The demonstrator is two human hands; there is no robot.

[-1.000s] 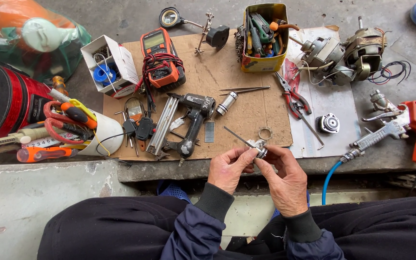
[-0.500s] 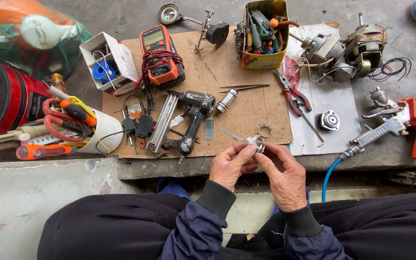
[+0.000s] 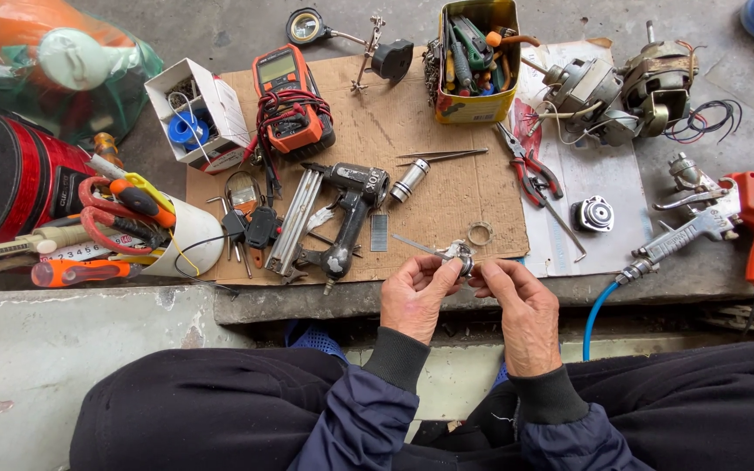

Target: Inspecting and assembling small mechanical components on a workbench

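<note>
At the cardboard mat's (image 3: 447,187) near edge, left hand (image 3: 414,296) and right hand (image 3: 524,307) pinch a small metal part (image 3: 458,254) between closed fingertips. A loosened grip could drop it beyond the counter (image 3: 325,301) edge.

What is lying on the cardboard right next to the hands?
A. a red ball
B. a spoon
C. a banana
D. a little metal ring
D: a little metal ring lies flat on the cardboard, just above the right hand, while both that hand and the left hand pinch a small shiny metal part.
</note>
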